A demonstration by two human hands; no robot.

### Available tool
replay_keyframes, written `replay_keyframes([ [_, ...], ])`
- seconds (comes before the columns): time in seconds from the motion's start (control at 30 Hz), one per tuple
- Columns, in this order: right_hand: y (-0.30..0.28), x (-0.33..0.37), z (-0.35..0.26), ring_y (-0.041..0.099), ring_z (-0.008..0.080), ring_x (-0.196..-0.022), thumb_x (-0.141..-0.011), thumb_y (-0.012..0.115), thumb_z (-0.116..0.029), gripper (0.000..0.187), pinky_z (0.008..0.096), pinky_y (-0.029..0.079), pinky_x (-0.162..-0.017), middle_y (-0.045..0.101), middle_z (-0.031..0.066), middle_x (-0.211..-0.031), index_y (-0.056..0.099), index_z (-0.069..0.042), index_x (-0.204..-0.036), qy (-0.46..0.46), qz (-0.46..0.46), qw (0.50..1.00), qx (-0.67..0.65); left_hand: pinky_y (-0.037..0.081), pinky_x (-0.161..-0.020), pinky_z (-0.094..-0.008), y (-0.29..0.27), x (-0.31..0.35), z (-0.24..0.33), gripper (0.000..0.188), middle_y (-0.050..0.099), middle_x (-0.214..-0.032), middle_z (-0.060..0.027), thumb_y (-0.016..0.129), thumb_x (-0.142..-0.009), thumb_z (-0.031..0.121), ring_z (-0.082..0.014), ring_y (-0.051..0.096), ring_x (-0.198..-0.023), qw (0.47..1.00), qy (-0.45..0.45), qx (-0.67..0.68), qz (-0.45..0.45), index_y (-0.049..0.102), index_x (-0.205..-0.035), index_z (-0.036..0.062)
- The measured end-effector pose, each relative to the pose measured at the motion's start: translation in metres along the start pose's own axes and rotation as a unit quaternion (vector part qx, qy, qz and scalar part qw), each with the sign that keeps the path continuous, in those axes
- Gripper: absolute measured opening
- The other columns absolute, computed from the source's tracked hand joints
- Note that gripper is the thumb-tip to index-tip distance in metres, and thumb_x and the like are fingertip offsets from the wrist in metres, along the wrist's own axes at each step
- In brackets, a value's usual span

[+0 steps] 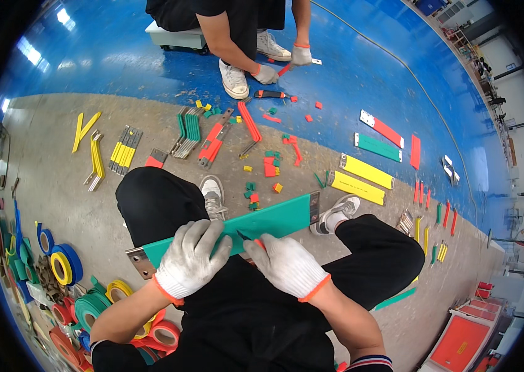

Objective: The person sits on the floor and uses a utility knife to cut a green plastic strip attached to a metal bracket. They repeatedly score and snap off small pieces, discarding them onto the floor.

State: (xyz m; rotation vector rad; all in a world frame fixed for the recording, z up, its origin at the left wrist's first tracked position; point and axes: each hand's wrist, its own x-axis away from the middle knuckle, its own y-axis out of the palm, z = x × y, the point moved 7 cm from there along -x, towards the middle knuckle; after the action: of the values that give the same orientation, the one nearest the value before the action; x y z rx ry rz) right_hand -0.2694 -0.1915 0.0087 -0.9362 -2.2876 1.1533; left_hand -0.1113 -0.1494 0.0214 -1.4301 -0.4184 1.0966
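A flat metal bar in a green sleeve [274, 219] lies slantwise across my lap, its bare drilled ends showing at both sides. My left hand [192, 257], in a white knit glove with an orange cuff, is closed over its left half, fingers on the green face. My right hand [290, 265], gloved alike, is closed round a utility knife [260, 243]. Only a bit of its red-orange body and the dark front end show. The knife's tip rests at the green sleeve near the bar's middle; whether it cuts in, I cannot tell.
Opposite, a co-worker's gloved hands [283, 65] hold a red strip. Another utility knife [271, 95] lies near their shoe. Yellow-sleeved bars [367, 170], green bent bars [190, 133] and colored scraps [271, 164] lie ahead. Tape and tubing rolls [91, 309] crowd the lower left; an orange-red cart [460, 341] stands lower right.
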Motion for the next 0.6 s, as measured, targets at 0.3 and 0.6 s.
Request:
replay_keyframes([
  [0.3, 0.013, 0.002, 0.008, 0.064, 0.0402, -0.058, -0.103, 0.065, -0.029, 0.027, 0.0496, 0.050, -0.051, 0.058, 0.0208, -0.066, 0.061, -0.003, -0.094, 0.066, -0.001, 0.998, -0.014, 0.055, -0.093, -0.0499, 0.000, 0.001, -0.001, 0.051, 0.058, -0.129, -0.0178, 0.077, -0.073, 0.006, -0.0361, 0.061, -0.115, 1.000, -0.001, -0.002, 0.008, 0.063, -0.123, 0.0079],
  [0.6, 0.000, -0.004, -0.004, 0.065, 0.0387, -0.051, -0.103, 0.067, -0.035, 0.041, 0.0470, 0.052, -0.046, 0.057, 0.0197, -0.053, 0.057, -0.004, -0.077, 0.063, 0.009, 0.997, 0.031, 0.056, -0.092, -0.0489, -0.003, 0.004, -0.001, 0.050, 0.059, -0.129, -0.0172, 0.079, -0.073, 0.008, -0.0352, 0.062, -0.115, 1.000, 0.003, 0.007, 0.011, 0.064, -0.121, 0.0089],
])
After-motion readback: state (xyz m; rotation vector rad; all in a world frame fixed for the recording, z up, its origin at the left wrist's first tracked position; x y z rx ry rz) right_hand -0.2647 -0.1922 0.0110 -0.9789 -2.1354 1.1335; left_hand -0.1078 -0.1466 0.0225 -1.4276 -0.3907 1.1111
